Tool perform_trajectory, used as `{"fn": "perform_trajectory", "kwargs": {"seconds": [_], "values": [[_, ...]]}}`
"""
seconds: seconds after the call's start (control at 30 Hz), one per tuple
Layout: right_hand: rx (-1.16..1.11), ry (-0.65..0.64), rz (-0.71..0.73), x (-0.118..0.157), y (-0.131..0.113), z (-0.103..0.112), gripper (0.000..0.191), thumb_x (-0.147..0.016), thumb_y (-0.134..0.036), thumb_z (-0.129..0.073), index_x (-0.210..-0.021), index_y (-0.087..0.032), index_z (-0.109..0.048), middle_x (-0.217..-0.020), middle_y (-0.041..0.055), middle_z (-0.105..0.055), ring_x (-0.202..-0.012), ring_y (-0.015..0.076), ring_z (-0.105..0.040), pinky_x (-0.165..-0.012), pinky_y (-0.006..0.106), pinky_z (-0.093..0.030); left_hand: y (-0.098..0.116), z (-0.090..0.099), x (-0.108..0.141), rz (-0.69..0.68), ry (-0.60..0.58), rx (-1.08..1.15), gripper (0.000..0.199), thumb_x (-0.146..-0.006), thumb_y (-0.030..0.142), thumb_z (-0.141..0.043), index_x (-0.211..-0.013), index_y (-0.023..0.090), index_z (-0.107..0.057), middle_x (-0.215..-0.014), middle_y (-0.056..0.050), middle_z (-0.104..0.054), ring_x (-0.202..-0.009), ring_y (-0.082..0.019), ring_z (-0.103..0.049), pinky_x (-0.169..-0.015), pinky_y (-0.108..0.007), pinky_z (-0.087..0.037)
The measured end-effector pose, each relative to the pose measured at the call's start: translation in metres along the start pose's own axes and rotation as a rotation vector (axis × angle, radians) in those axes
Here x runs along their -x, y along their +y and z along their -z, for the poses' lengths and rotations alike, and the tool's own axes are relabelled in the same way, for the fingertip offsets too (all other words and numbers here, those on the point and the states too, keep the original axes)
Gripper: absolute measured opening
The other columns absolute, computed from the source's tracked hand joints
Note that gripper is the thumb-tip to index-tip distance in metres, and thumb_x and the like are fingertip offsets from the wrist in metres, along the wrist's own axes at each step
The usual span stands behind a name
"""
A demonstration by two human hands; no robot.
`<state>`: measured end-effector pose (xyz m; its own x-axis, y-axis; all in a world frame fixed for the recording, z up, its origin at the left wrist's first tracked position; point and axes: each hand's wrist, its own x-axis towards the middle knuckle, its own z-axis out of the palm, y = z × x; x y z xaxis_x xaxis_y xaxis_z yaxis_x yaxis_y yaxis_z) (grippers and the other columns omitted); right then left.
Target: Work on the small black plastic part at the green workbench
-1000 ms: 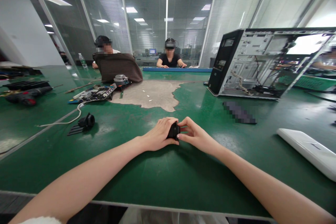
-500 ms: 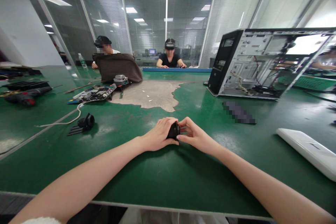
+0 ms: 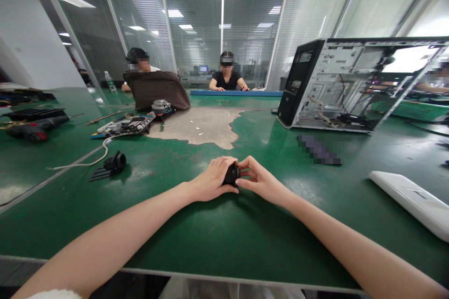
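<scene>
My left hand (image 3: pixel 214 180) is closed round a small black part (image 3: pixel 231 175) just above the green table (image 3: pixel 210 233). From the right, my right hand (image 3: pixel 255 177) grips the same part's rim with thumb and fingertips. The side of the part inside my left palm is hidden. To the left, a similar black part with flat prongs (image 3: pixel 114 163) lies on the table, near a pale cable (image 3: pixel 94 162).
An opened computer case (image 3: pixel 336 86) stands at the back right, a white panel (image 3: pixel 410 201) at the right edge. A circuit board (image 3: pixel 126 125), a brown cover (image 3: pixel 157 89) and a power tool (image 3: pixel 37 128) lie left. Two people sit across.
</scene>
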<state>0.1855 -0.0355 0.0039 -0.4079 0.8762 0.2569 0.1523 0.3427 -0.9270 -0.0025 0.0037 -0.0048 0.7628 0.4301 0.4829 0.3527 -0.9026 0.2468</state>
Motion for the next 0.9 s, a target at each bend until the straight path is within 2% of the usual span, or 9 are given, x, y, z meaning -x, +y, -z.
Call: {"fn": "perform_trajectory", "kwargs": {"seconds": [0.27,0.4,0.53,0.73,0.9], "values": [[0.044,0.081,-0.016,-0.0036,0.0013,-0.0023,0.018,-0.077,-0.031,-0.057,-0.087,-0.021,-0.046,-0.092,0.0011,-0.052,-0.088,0.0167,-0.057,-0.078,0.034,-0.047,0.0001,-0.0006,0.0009,0.000,0.003,0.006,0.066,-0.077,0.045,-0.059,-0.126,0.018,-0.022,-0.122,-0.014,-0.040,-0.113,-0.026,-0.039,-0.094,-0.042,-0.033],[0.028,0.057,-0.078,-0.0039,0.0041,-0.0010,0.022,-0.077,-0.030,-0.056,-0.094,-0.020,-0.045,-0.099,0.0035,-0.052,-0.084,0.0155,-0.058,-0.077,0.034,-0.047,-0.0002,-0.0006,0.0006,-0.004,0.009,0.008,0.067,-0.077,0.046,-0.058,-0.126,0.019,-0.022,-0.122,-0.014,-0.041,-0.112,-0.027,-0.039,-0.093,-0.044,-0.033],[-0.003,-0.007,-0.022,-0.0003,-0.0006,-0.0002,0.024,-0.074,-0.026,-0.061,-0.090,-0.021,-0.044,-0.095,0.0015,-0.052,-0.089,0.0163,-0.057,-0.078,0.032,-0.047,-0.0004,-0.0003,0.0008,-0.004,0.007,0.006,0.066,-0.078,0.046,-0.058,-0.126,0.018,-0.022,-0.121,-0.014,-0.041,-0.112,-0.027,-0.039,-0.093,-0.044,-0.033],[0.020,0.073,0.003,-0.0019,-0.0005,-0.0024,0.015,-0.078,-0.030,-0.057,-0.084,-0.020,-0.046,-0.088,-0.0002,-0.052,-0.087,0.0157,-0.057,-0.078,0.033,-0.047,0.0005,-0.0001,0.0007,0.003,0.005,0.010,0.066,-0.077,0.046,-0.058,-0.125,0.018,-0.023,-0.122,-0.014,-0.041,-0.113,-0.027,-0.039,-0.094,-0.042,-0.033],[0.021,0.056,-0.085,-0.0031,0.0026,-0.0010,0.022,-0.078,-0.031,-0.056,-0.094,-0.020,-0.046,-0.094,0.0027,-0.054,-0.082,0.0155,-0.058,-0.077,0.035,-0.048,0.0011,0.0005,0.0008,0.000,-0.007,0.010,0.067,-0.078,0.046,-0.058,-0.126,0.018,-0.021,-0.122,-0.014,-0.040,-0.113,-0.027,-0.038,-0.094,-0.044,-0.033]]}}
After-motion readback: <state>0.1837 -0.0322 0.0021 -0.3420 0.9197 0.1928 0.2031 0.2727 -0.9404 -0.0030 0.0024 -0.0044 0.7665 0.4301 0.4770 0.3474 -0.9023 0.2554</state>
